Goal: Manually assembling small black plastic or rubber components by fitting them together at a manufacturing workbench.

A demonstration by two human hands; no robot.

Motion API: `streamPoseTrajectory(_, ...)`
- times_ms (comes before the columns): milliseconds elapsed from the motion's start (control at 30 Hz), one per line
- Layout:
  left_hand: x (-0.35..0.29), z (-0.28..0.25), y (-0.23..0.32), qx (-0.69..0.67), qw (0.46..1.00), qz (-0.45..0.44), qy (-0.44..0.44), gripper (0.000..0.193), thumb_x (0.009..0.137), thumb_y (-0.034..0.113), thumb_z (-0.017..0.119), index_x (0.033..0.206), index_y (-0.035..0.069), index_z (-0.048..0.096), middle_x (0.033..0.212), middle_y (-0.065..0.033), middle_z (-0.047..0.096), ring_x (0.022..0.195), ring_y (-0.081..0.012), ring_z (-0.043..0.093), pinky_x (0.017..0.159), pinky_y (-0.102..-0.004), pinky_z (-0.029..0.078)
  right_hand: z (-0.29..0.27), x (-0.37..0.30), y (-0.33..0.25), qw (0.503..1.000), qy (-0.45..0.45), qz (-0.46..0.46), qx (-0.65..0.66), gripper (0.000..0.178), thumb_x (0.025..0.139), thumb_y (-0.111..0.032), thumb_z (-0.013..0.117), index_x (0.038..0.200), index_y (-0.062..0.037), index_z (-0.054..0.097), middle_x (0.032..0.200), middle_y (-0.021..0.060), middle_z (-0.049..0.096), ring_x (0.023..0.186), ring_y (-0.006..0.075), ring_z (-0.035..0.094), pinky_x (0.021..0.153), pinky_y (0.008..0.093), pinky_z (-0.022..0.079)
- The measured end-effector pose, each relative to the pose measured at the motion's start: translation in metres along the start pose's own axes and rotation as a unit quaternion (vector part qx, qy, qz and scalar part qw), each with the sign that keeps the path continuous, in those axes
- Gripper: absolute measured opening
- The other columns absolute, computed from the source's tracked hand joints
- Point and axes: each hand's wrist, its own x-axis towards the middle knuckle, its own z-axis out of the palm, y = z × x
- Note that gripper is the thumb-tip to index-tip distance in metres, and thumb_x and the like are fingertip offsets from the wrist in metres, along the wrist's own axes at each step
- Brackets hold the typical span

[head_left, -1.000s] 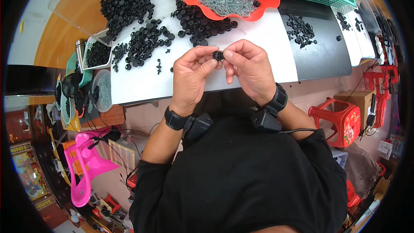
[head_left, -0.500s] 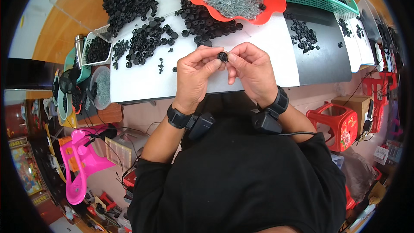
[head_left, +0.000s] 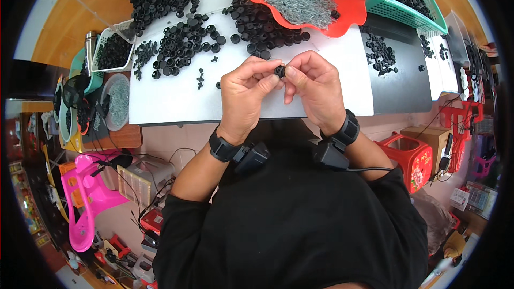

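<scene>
A small round black plastic part (head_left: 279, 71) is held up between my two hands, above the near part of the white table top (head_left: 184, 99). My left hand (head_left: 247, 88) pinches it from the left with thumb and fingertips. From the right, the thumb and forefinger of my right hand (head_left: 313, 85) close on the same part. Its finer shape is partly covered by the fingers. Beyond my hands lie heaps of black round caps (head_left: 184, 45) and more black caps (head_left: 262, 27). A few small black cross-shaped pieces (head_left: 201, 79) lie left of my left hand.
A red scalloped bowl (head_left: 353, 13) of metal screws stands beyond my hands, beside a green basket (head_left: 399, 5) of black parts. Black pieces (head_left: 381, 53) lie on a dark board at right. A pink stool (head_left: 80, 203) and a red stool (head_left: 409, 158) stand below the table.
Both hands keep hold of the black part, which appears turned slightly between the fingers. The whole view has shifted a little; the bowl and table sit slightly differently in the picture.
</scene>
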Motion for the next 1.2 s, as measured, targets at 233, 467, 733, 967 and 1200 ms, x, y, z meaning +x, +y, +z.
streamPoseTrajectory(233,0.001,-0.006,-0.002,-0.11,0.993,-0.025,0.024,0.024,0.079,-0.011,0.057,0.102,-0.006,0.062,0.092,-0.0099,0.062,0.076,-0.0142,0.059,0.073,-0.0248,0.05,0.006,0.009,0.002,0.999,-0.014,0.022,-0.042,0.009,0.086,-0.004,0.058,0.083,0.0008,0.052,0.07,0.0083,0.06,0.054,0.0092,0.055,0.045,0.0226,0.048)
streamPoseTrajectory(467,0.001,-0.009,-0.001,-0.184,0.981,-0.056,0.039,0.022,0.082,-0.007,0.056,0.104,-0.006,0.061,0.087,-0.0101,0.063,0.073,-0.0144,0.059,0.071,-0.026,0.049,0.009,0.019,0.006,0.997,-0.052,-0.004,-0.062,0.012,0.087,-0.007,0.059,0.081,-0.0013,0.049,0.069,0.0074,0.059,0.055,0.0092,0.056,0.045,0.0221,0.048)
streamPoseTrajectory(733,0.002,-0.01,-0.001,-0.225,0.97,-0.08,0.041,0.024,0.085,-0.001,0.058,0.108,-0.005,0.058,0.091,-0.01,0.064,0.076,-0.0139,0.058,0.073,-0.0262,0.049,0.009,0.016,0.001,0.998,-0.034,0.004,-0.054,0.009,0.089,-0.008,0.056,0.086,-0.001,0.051,0.073,0.0059,0.058,0.056,0.0082,0.055,0.045,0.0225,0.047)
streamPoseTrajectory(967,0.001,-0.01,0.002,-0.207,0.974,-0.084,0.028,0.022,0.086,0.001,0.058,0.107,-0.005,0.059,0.091,-0.0096,0.064,0.072,-0.0124,0.056,0.07,-0.0249,0.048,0.001,0.012,-0.013,0.959,-0.079,-0.121,-0.243,0.024,0.082,-0.002,0.061,0.106,-0.0029,0.058,0.075,0.0014,0.053,0.058,0.0047,0.05,0.051,0.0189,0.044)
streamPoseTrajectory(1200,-0.001,-0.009,-0.002,-0.164,0.983,-0.082,0.002,0.021,0.089,0.007,0.056,0.105,-0.005,0.059,0.089,-0.0106,0.063,0.073,-0.0138,0.056,0.07,-0.0274,0.047,-0.002,0.012,-0.012,0.89,-0.09,-0.24,-0.377,0.026,0.074,0.002,0.067,0.1,-0.0043,0.063,0.072,0.0004,0.052,0.059,0.0042,0.049,0.053,0.0181,0.042)
